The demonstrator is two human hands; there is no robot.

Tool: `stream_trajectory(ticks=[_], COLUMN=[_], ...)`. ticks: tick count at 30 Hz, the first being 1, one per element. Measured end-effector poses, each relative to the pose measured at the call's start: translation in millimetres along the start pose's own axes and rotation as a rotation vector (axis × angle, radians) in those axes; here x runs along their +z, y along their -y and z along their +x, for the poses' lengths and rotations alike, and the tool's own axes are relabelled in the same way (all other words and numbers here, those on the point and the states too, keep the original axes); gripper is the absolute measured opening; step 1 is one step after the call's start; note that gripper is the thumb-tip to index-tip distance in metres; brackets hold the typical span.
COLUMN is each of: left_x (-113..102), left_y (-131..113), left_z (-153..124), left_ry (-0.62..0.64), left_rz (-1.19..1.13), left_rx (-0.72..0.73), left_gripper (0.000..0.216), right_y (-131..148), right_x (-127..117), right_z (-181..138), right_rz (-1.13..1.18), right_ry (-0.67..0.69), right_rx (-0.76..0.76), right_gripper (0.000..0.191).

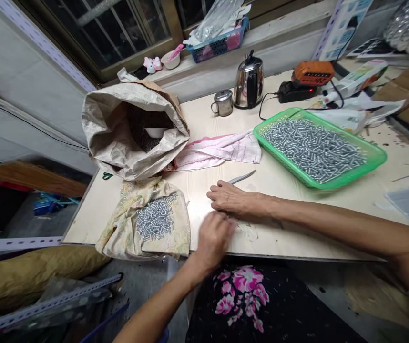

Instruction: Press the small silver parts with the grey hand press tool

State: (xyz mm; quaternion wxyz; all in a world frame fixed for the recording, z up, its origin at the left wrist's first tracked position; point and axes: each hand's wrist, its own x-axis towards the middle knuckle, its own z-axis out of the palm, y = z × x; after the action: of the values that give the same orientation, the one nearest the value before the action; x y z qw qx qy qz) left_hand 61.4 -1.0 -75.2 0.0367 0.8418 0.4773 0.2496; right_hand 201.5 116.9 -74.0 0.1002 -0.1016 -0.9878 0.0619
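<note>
My left hand [213, 239] is over the table's front part, fingers curled and partly blurred, close below my right hand. Whatever it may pinch is hidden. My right hand [230, 198] rests on the table with its fingers bent; I cannot make out what is under them. A slim grey curved tool [243, 177] shows just beyond its knuckles; whether the hand touches it I cannot tell. Left of my hands, small metal pins [155, 218] lie heaped on a patterned cloth [180, 240]. To the right, a green plastic basket [347, 181] holds many similar silvery pins [311, 148].
A large open sack [100, 128] with a white scoop [155, 133] inside stands at back left. Behind are a pink-white towel [222, 151], a metal mug [223, 103], a kettle [248, 83] and an orange battery [312, 73] on a charger. The table's front edge [297, 259] is near my lap.
</note>
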Motion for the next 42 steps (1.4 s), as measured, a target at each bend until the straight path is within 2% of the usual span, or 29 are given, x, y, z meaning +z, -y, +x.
stream_trajectory(ticks=[1,3,5,7,11,13,15,17,19,21,23,25,28,30,35,42], left_x=[-9,-24,-33,-34,-31,-31,-32,-33,-34,-33,-30,-24,-15,-10,-3,3], left_y=[15,49,80,103,128,133,130,119,102,82,67,58,56,58,58,61], left_z=[-3,-6,-7,-6,-6,-6,-3,2,10,19,26,29,25,21,19,24], left_ry=[-0.057,-0.079,0.001,0.109,0.127,0.121,0.094,0.051,0.039,0.096,0.153,0.192,0.196,0.184,0.186,0.254], left_rz=[0.123,0.347,0.491,0.548,0.506,0.448,0.351,0.195,-0.003,-0.205,-0.364,-0.485,-0.592,-0.611,-0.601,-0.572], left_rx=[-0.084,-0.235,-0.284,-0.252,-0.160,-0.131,-0.153,-0.248,-0.407,-0.579,-0.693,-0.761,-0.821,-0.832,-0.817,-0.852], left_gripper=[0.020,0.021,0.023,0.027,0.031,0.033,0.033,0.032,0.032,0.031,0.031,0.032,0.031,0.029,0.027,0.028], right_y=[-1,-1,1,0,-11,-14,-11,-1,13,28,38,42,38,36,39,35], right_x=[2,2,-9,-30,-89,-114,-124,-116,-93,-63,-37,-17,1,7,10,12], right_z=[2,7,8,0,-48,-76,-95,-100,-94,-83,-73,-67,-67,-70,-77,-76], right_rz=[0.006,0.028,0.048,0.016,-0.276,-0.430,-0.483,-0.388,-0.187,0.000,0.095,0.101,0.030,-0.027,-0.130,-0.162], right_ry=[0.008,0.032,0.001,-0.112,-0.376,-0.426,-0.420,-0.351,-0.204,-0.041,0.061,0.103,0.090,0.031,-0.101,-0.127], right_rx=[-0.006,0.042,0.148,0.297,0.726,0.967,1.093,1.036,0.873,0.746,0.719,0.741,0.730,0.684,0.582,0.541], right_gripper=[0.020,0.019,0.017,0.015,0.015,0.019,0.023,0.026,0.021,0.014,0.015,0.011,0.015,0.019,0.023,0.025])
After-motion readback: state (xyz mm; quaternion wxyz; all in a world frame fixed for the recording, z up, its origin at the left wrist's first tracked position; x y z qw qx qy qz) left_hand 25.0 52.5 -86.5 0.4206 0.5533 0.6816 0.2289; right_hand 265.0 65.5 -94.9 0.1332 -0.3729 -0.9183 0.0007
